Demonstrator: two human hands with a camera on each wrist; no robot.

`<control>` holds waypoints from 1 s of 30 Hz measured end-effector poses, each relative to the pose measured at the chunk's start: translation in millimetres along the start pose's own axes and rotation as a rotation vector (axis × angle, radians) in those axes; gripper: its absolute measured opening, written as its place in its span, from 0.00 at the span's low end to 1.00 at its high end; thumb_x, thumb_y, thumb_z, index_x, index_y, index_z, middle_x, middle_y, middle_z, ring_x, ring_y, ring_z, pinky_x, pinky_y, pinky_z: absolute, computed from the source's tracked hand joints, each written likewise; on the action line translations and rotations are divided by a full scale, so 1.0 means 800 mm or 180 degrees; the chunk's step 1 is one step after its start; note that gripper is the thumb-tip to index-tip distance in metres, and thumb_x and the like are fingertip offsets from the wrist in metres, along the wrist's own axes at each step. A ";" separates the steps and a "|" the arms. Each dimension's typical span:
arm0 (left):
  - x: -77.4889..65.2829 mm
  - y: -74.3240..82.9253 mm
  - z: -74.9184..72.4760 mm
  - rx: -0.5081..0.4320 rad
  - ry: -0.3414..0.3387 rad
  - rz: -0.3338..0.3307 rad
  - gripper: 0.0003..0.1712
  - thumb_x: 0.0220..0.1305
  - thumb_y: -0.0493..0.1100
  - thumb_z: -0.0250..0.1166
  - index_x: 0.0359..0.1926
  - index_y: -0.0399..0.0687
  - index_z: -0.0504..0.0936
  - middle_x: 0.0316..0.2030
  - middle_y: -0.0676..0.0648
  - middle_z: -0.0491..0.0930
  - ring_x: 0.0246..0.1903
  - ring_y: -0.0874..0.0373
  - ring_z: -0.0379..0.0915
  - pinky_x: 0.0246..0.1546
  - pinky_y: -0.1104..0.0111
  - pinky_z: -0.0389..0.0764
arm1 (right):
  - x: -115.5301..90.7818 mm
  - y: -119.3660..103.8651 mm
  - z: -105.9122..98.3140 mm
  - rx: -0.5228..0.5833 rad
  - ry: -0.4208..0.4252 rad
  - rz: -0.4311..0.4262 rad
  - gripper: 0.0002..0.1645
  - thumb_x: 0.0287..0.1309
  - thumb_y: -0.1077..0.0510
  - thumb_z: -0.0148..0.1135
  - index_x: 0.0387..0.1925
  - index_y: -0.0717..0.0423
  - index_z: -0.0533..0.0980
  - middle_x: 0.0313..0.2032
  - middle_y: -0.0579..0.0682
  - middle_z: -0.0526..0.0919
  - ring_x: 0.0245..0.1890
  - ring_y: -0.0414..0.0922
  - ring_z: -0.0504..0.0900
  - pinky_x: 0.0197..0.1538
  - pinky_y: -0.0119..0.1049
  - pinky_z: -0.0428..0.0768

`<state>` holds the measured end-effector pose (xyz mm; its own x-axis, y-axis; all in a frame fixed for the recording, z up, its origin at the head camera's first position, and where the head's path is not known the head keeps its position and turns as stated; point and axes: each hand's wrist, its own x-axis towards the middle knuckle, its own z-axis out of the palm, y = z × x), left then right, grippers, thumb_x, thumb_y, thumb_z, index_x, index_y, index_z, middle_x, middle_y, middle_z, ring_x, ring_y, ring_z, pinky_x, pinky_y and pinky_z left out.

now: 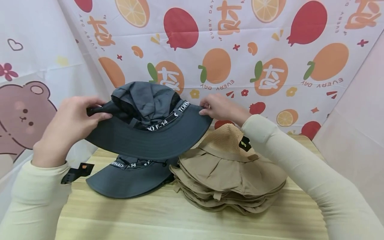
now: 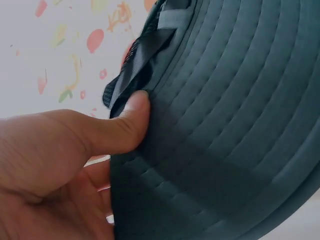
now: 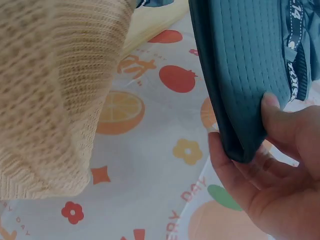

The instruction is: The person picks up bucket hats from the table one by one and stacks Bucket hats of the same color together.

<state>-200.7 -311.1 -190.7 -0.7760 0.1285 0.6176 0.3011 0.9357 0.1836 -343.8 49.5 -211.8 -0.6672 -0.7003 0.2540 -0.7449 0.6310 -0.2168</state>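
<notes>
A dark grey bucket hat [image 1: 150, 143] with a lettered black band is held up above the table. My left hand [image 1: 72, 123] pinches its brim at the left, the thumb [image 2: 136, 107] lying on the stitched brim in the left wrist view. At the right end of the brim, my right hand [image 1: 217, 106] pinches the edge; in the right wrist view its thumb and fingers [image 3: 235, 175] take the brim from both sides. Below it, a second dark grey hat [image 1: 129, 181] lies on the table, partly covered by the raised one.
A stack of tan hats [image 1: 234, 176] with wide, wavy brims stands right of the dark hats, under my right forearm. The wooden table [image 1: 144, 220] runs beneath everything. Fruit-printed cloth [image 1: 192, 60] hangs behind, and a bear-printed cloth [image 1: 27, 113] hangs at the left.
</notes>
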 end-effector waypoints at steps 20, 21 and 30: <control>-0.002 -0.113 0.023 0.0222 -0.1630 -0.0397 0.18 0.57 0.32 0.61 0.46 0.22 0.77 0.31 0.29 0.79 0.31 0.41 0.74 0.33 0.46 0.74 | 0.083 -0.006 0.059 0.0232 -0.0424 0.0287 0.11 0.57 0.59 0.65 0.43 0.55 0.82 0.38 0.50 0.84 0.39 0.43 0.79 0.49 0.39 0.76; -0.003 -0.117 0.026 0.0180 -0.1707 -0.0424 0.17 0.57 0.32 0.61 0.46 0.22 0.77 0.31 0.29 0.79 0.31 0.41 0.74 0.33 0.46 0.74 | 0.085 -0.005 0.064 0.0195 -0.0460 0.0299 0.11 0.57 0.59 0.65 0.42 0.55 0.82 0.38 0.50 0.84 0.40 0.43 0.79 0.49 0.39 0.76; -0.007 -0.136 0.055 0.0163 -0.2056 -0.0270 0.15 0.57 0.35 0.64 0.42 0.25 0.81 0.31 0.32 0.80 0.31 0.44 0.75 0.36 0.45 0.74 | 0.106 -0.006 0.092 -0.0203 -0.0834 0.0449 0.14 0.56 0.58 0.66 0.46 0.52 0.83 0.45 0.47 0.83 0.42 0.42 0.78 0.45 0.36 0.78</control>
<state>-253.0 -399.3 -247.7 -0.9775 0.2101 0.0156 0.2098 0.9637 0.1648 -397.3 -37.0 -258.5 -0.7496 -0.6612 -0.0280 -0.6482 0.7421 -0.1709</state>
